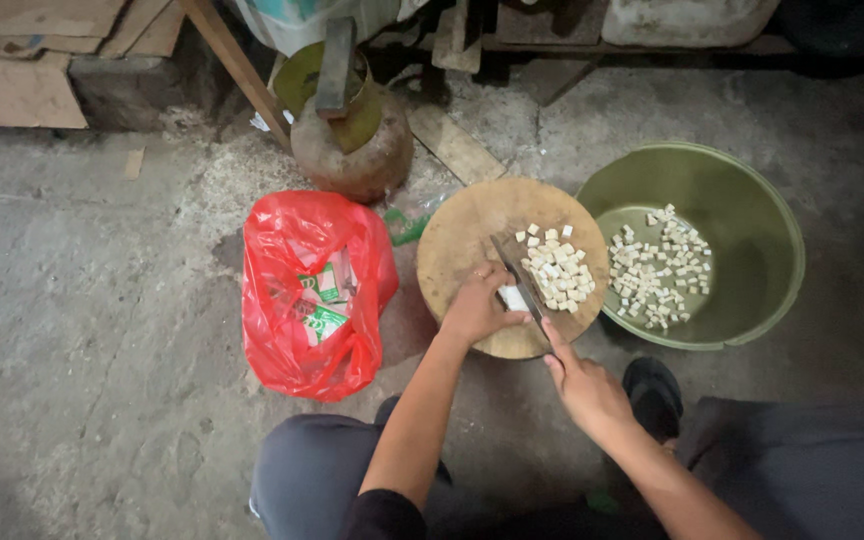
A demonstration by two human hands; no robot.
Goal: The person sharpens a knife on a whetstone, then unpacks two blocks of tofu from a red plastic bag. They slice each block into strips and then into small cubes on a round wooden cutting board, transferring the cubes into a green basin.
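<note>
I see a bare concrete floor (82, 330) under everything. On it, to my right, sits a green plastic basin (752, 200) with a scatter of small white cubes (657, 270) in its bottom. Left of it lies a red plastic bag (287, 250), open, with green-and-white packets (322, 305) inside. Between bag and basin rests a round wooden chopping board (462, 235), touching the basin's rim. A pile of cut white cubes (557, 270) sits on the board's right half. My left hand (477, 305) presses down on a white block (513, 297) at the board's near edge, fingers curled together over it. My right hand (582, 385) is wrapped closed around the handle of a knife (520, 275), its blade just beside the block.
</note>
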